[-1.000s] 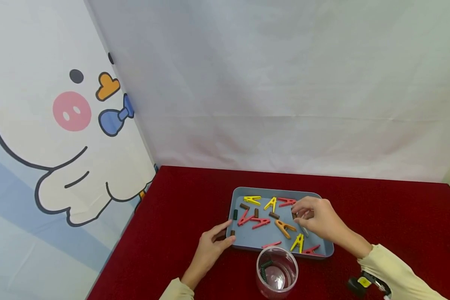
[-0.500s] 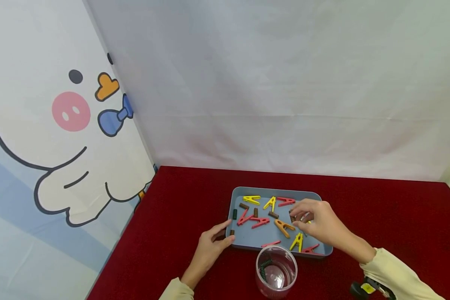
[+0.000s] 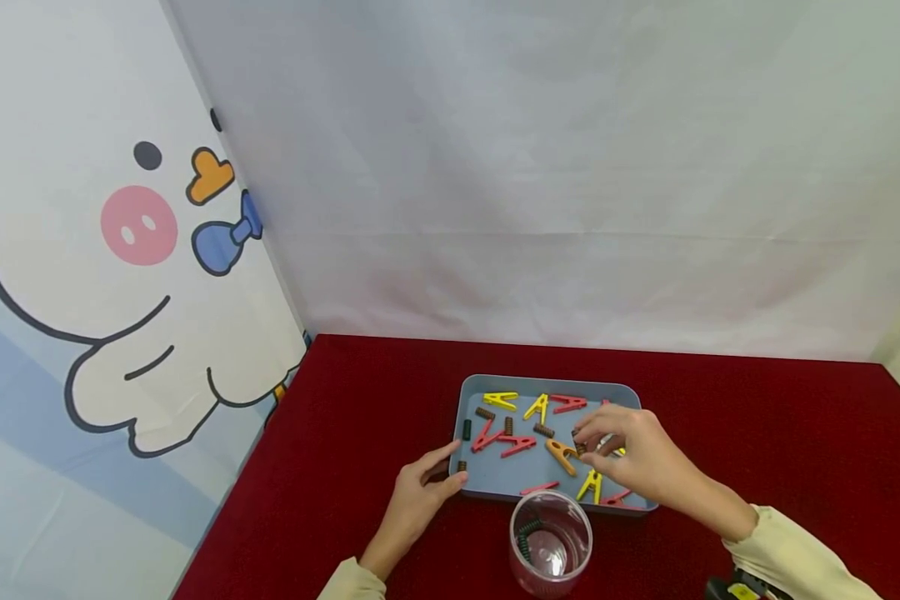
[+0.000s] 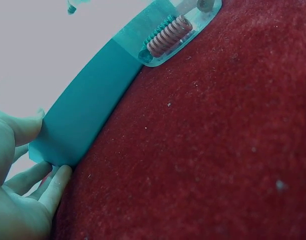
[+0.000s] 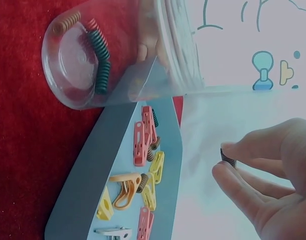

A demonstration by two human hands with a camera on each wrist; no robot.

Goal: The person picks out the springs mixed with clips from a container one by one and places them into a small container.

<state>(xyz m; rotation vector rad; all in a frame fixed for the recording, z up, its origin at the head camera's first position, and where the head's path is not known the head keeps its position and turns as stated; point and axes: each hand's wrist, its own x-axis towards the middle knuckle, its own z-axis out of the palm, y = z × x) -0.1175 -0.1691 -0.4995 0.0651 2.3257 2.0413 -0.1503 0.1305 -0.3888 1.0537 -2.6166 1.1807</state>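
My right hand [image 3: 637, 450] pinches a small brown coil spring [image 5: 228, 159] between thumb and fingertips, above the right half of a blue-grey tray [image 3: 491, 482]. My left hand [image 3: 417, 500] holds the tray's near left corner, its thumb and fingers on either side of that corner in the left wrist view. In the tray lie red, yellow and orange spring clips [image 3: 561, 457], several brown springs [image 3: 543, 431] and a dark green spring [image 3: 467, 429]. A clear plastic jar [image 5: 75, 65] with green springs [image 5: 103, 75] and a brown spring [image 5: 68, 22] stands before the tray.
Dark red cloth [image 3: 375, 400] covers the table. A pale curtain [image 3: 555, 167] hangs behind it, and a cartoon-printed sheet [image 3: 120, 375] stands to the left. A black and yellow device [image 3: 742, 590] is by the right sleeve.
My right hand has moved slightly left and toward me with the spring, away from the tray's right side. The left hand stays at the tray's corner.
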